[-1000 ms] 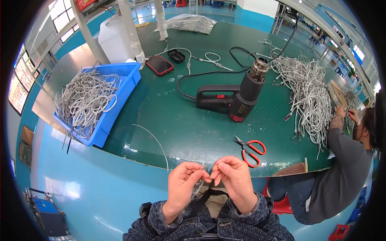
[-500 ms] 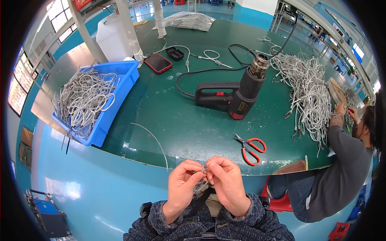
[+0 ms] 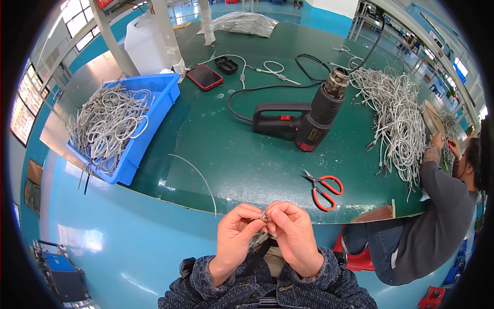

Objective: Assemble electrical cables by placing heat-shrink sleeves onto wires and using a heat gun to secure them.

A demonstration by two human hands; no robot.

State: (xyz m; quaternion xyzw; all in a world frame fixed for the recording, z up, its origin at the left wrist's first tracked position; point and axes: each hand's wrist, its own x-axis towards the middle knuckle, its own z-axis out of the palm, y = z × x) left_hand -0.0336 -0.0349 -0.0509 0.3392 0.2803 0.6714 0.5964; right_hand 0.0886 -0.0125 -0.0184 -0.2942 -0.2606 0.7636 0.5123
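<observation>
Just past the table's near edge, my left hand (image 3: 237, 241) and my right hand (image 3: 294, 238) meet fingertip to fingertip. Between them they pinch the end of a grey cable (image 3: 264, 217); its fine wires are too small to make out, and the rest of it hangs down toward my lap, partly hidden by the hands. Red-handled scissors (image 3: 327, 188) lie on the table ahead of my right hand, blades pointing away to the left. A thin clear tube (image 3: 199, 175) curves across the table's edge, ahead of my left hand.
A black heat gun (image 3: 314, 123) stands nozzle up on the green table (image 3: 231, 159), its cord trailing behind. At left is a blue bin (image 3: 154, 121) of cables; at right, a large cable heap (image 3: 396, 113). A phone (image 3: 205, 77) lies farther back. Another person (image 3: 437, 216) sits right.
The view has shifted slightly. My fingertips have moved a little on the cable end, still pinching it together; the things on the table keep their places.
</observation>
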